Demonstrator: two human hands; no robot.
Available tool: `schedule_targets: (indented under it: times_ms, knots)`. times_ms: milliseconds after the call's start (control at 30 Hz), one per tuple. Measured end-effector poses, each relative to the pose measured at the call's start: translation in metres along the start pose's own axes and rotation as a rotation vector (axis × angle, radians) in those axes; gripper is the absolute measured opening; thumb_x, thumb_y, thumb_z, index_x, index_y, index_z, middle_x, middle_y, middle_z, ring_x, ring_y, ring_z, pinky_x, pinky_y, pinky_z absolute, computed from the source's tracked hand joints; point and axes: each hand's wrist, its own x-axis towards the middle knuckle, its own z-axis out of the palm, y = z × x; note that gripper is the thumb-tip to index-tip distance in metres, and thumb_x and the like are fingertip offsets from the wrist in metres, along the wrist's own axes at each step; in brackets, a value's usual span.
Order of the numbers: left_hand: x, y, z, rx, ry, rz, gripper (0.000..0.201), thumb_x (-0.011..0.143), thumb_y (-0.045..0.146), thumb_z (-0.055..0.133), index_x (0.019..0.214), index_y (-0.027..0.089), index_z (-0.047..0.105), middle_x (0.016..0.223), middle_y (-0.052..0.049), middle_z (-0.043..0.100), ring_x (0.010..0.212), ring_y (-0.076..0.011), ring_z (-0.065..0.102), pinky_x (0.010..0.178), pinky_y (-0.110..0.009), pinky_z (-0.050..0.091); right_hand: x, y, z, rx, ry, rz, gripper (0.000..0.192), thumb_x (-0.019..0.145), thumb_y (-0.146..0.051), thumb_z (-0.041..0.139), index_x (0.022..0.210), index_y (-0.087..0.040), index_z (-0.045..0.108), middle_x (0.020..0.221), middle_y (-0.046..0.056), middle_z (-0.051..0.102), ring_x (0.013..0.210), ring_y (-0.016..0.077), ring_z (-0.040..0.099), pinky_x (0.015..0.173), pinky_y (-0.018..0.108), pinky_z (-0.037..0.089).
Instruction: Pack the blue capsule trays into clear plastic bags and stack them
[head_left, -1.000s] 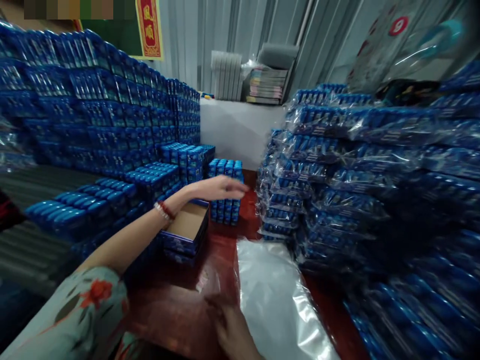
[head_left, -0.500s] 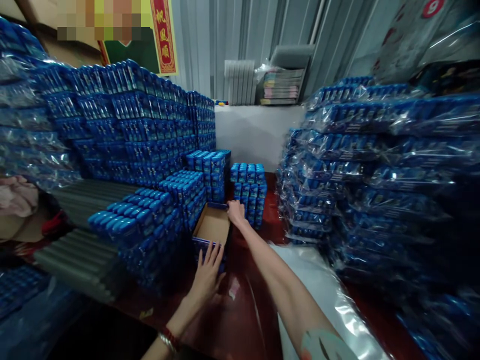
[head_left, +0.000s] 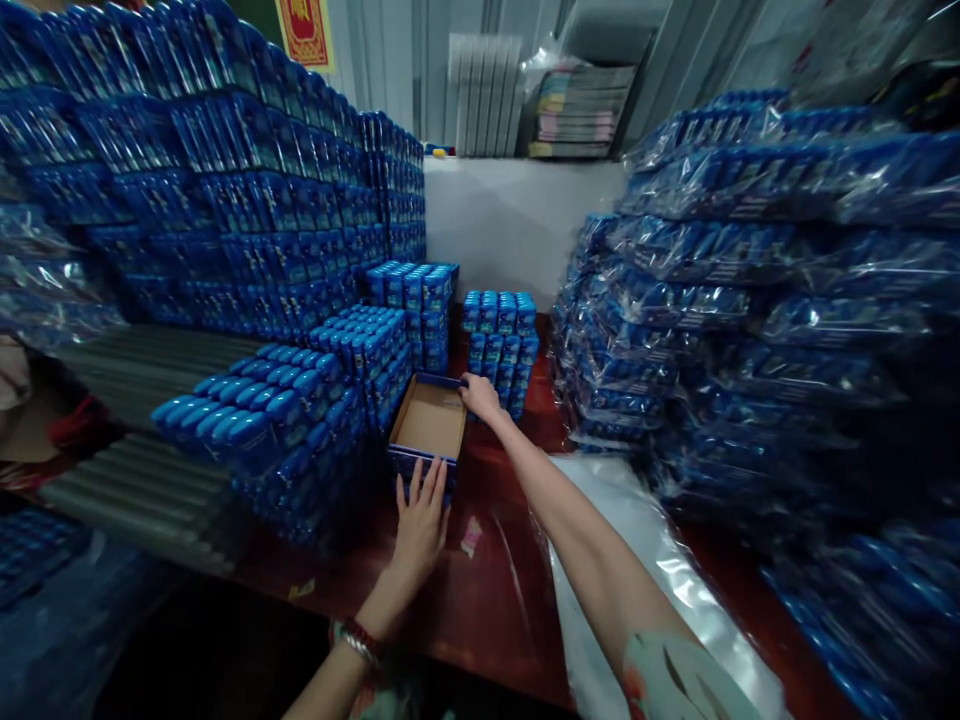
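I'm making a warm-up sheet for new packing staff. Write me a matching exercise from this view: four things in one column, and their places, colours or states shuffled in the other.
Column one
1. Left hand
2. Right hand
3. Box
4. Plastic sheet

Column two
A. Silvery and shiny
B. At the far right corner of the box
C. Open at the top, brown inside
D. Fingers spread, at the near side of the box

Right pairs: 1-D, 2-B, 3-C, 4-A
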Motion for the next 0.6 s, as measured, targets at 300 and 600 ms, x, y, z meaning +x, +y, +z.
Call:
schedule_targets:
  times_ms: [300, 600]
  knots:
    - [0.001, -0.003, -0.005, -0.025, 0.000, -0.015, 0.063, 0.087, 0.014, 0.037, 0.146, 0.020, 0.016, 0.149, -0.009, 0.030, 0.140, -0.0302, 0.016, 0.110, -0.061, 0.012, 0.005, 0.011, -0.051, 0.175, 0.266, -0.002, 0.029, 0.085, -0.029, 0.045, 0.102, -0.015, 0.063, 0.098, 0.007, 0.068, 0.090, 0.0177, 0.060, 0.078, 0.027, 0.042]
    - [-0.036, 0.016, 0.016, -0.491, -0.207, 0.304, 0.042, 0.091, 0.014, 0.035, 0.132, 0.022, 0.043, 0.131, -0.011, 0.052, 0.123, -0.0207, 0.046, 0.101, -0.036, 0.042, -0.172, 0.167, -0.136, 0.544, 0.504, 0.170, 0.029, 0.060, -0.047, 0.071, 0.079, -0.025, 0.068, 0.081, 0.004, 0.068, 0.073, 0.0170, 0.060, 0.073, 0.035, 0.044]
